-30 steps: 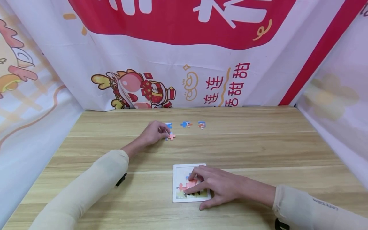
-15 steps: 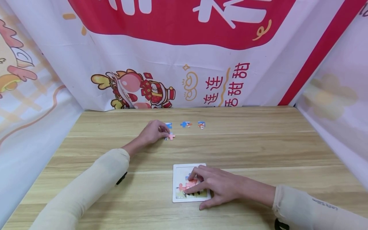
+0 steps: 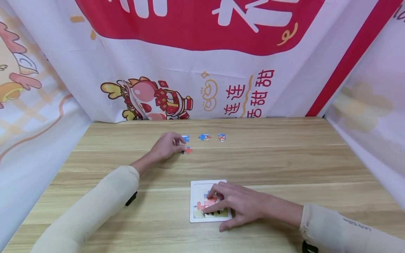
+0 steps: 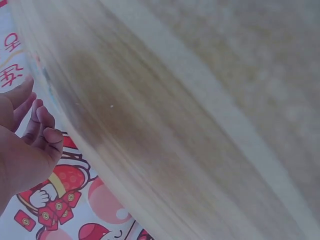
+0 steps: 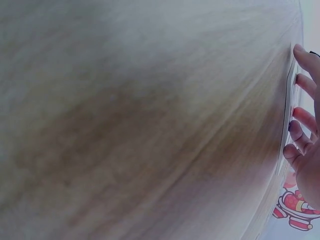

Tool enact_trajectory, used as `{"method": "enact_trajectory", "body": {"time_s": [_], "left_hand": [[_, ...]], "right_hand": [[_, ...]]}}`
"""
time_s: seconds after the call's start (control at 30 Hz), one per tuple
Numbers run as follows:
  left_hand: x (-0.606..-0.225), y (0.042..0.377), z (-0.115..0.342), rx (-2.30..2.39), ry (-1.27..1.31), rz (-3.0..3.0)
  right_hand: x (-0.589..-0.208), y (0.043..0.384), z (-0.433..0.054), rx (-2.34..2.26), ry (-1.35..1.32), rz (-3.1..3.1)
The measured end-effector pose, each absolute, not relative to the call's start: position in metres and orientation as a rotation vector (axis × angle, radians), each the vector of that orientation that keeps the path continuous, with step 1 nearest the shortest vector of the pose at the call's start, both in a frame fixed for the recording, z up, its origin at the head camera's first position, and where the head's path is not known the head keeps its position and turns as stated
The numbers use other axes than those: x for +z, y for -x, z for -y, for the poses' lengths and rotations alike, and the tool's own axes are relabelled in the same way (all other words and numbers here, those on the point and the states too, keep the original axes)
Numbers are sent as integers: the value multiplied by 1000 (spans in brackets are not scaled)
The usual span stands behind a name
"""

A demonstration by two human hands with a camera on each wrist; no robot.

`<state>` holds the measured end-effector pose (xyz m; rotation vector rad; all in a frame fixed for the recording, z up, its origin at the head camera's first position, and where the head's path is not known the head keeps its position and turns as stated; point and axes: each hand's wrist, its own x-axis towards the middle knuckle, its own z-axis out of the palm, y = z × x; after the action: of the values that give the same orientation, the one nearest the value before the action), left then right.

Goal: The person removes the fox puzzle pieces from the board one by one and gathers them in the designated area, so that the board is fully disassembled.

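My left hand [image 3: 167, 146] is at the far left of the table in the head view, thumb and index finger at the left edge of a small pinkish-red jigsaw puzzle piece [image 3: 188, 150], pinching it. The left wrist view shows the left hand's curled fingers [image 4: 44, 122], but no piece between them. My right hand [image 3: 242, 202] rests with spread fingers on a white puzzle tray [image 3: 197, 187]. Its fingertips touch fitted pieces [image 3: 210, 202] in pink, blue and green, partly covered by the hand. In the right wrist view, the right hand's fingers [image 5: 303, 117] reach over the tray's edge.
Behind the left hand lie a blue piece [image 3: 186, 138], a blue piece with an orange animal part [image 3: 205, 137] and a fox-face piece [image 3: 222, 137]. A printed cloth [image 3: 177, 59] hangs along the back edge of the wooden table [image 3: 278, 158].
The left hand shifts slightly left, its index fingertip drawing back. The piece at its fingertips turns from light pink to darker red and moves a little left. The right hand stays put.
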<state>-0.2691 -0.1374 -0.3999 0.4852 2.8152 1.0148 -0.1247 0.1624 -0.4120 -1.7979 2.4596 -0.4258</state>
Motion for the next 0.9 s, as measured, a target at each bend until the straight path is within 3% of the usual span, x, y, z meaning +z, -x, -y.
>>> {"method": "enact_trajectory", "body": {"time_s": [0.63, 0.9], "left_hand": [[-383, 213, 119, 1083, -913, -2648], [-386, 190, 106, 1064, -976, -2524]], "right_hand": [[-407, 122, -167, -517, 1740, -2461], [-406, 118, -175, -541, 1786, -2525]]}}
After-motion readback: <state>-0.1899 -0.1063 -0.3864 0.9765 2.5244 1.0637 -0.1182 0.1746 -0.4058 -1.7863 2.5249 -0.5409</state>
